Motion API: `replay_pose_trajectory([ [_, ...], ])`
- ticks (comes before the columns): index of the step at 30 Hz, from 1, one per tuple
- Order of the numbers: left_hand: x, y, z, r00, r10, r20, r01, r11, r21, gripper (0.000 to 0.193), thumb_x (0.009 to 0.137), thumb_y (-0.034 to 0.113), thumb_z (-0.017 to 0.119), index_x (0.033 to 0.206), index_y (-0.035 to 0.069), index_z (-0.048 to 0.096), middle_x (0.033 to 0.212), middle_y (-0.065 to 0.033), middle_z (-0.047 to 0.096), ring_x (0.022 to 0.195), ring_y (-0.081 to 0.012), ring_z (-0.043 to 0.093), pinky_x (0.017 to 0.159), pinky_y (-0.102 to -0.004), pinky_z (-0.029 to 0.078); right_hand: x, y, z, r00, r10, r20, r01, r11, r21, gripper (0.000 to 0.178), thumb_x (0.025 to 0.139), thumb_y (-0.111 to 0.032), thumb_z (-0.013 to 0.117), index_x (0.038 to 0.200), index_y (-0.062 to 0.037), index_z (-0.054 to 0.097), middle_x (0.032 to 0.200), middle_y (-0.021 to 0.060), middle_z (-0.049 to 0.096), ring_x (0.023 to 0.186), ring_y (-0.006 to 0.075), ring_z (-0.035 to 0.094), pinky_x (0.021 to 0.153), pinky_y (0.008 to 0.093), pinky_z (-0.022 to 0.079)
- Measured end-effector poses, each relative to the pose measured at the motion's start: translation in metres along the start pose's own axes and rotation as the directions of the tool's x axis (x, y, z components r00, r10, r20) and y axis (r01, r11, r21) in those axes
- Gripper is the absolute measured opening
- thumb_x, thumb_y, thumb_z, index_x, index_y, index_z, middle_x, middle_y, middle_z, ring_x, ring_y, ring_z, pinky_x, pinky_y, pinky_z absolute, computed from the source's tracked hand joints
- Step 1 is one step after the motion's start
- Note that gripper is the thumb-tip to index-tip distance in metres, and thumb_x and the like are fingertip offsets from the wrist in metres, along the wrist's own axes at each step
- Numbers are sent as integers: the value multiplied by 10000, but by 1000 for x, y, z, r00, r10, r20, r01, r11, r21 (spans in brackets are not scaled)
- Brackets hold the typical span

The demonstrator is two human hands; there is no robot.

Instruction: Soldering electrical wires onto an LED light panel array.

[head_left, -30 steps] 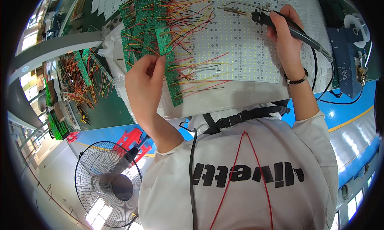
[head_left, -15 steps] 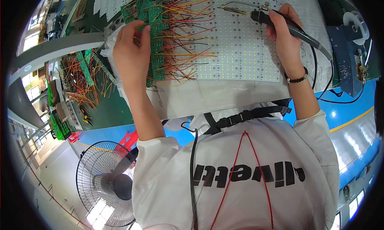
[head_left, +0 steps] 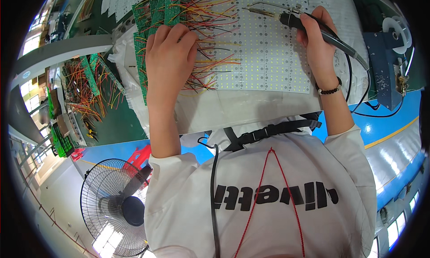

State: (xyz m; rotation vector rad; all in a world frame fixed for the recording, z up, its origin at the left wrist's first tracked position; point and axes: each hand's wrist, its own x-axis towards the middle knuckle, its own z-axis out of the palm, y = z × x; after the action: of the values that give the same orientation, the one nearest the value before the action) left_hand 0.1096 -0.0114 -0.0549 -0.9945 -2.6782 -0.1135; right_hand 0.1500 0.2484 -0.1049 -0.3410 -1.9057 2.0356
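Over circuit boards (head_left: 154, 16) now, left hand (head_left: 170, 56)

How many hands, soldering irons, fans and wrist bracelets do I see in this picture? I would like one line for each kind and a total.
Hands: 2, the left hand and the right hand
Soldering iron: 1
Fan: 1
Bracelet: 1
Total: 5

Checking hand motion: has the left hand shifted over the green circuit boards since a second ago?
Yes. The left hand moved up the green circuit boards, away from the white panel's near edge.
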Motion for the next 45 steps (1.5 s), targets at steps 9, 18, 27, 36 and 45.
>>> replay_pose_trajectory([
  [9,2,-17,-7,994,15,106,29,914,-405,128,668,56,702,789,73,664,788,-14,617,773,-213,533,695,-326,435,0,0,0,1000,-27,12,27,1000,12,210,824,-173,583,702,-89,435,528,-14,470,450,39,408,419,194,280],
  [18,7,-18,-8,987,46,152,21,911,-413,130,691,37,675,818,52,656,804,-32,623,788,-218,541,700,-320,428,0,-1,-1,1000,-6,1,6,1000,-14,218,825,-182,584,698,-94,430,523,-7,476,442,33,404,412,187,278],
  [27,7,11,15,984,154,-83,-169,963,-209,131,693,48,660,815,96,653,824,-4,621,799,-218,558,697,-349,448,-1,-2,0,1000,-1,-5,1,1000,-6,219,827,-181,587,698,-96,431,530,-11,479,453,33,414,415,185,288],
  [36,12,23,32,986,-164,7,143,841,-522,85,750,85,616,833,66,623,800,-70,636,737,-276,597,675,-363,476,0,2,-4,1000,1,26,-1,1000,6,218,828,-177,592,705,-97,430,555,-16,481,461,37,434,418,187,296],
  [45,15,29,40,954,-295,-53,237,849,-472,111,770,134,639,861,72,658,812,-61,654,635,-216,614,573,-308,480,0,3,-3,998,-67,11,67,997,41,237,826,-145,606,699,-99,410,562,-12,476,457,48,428,417,197,291],
])
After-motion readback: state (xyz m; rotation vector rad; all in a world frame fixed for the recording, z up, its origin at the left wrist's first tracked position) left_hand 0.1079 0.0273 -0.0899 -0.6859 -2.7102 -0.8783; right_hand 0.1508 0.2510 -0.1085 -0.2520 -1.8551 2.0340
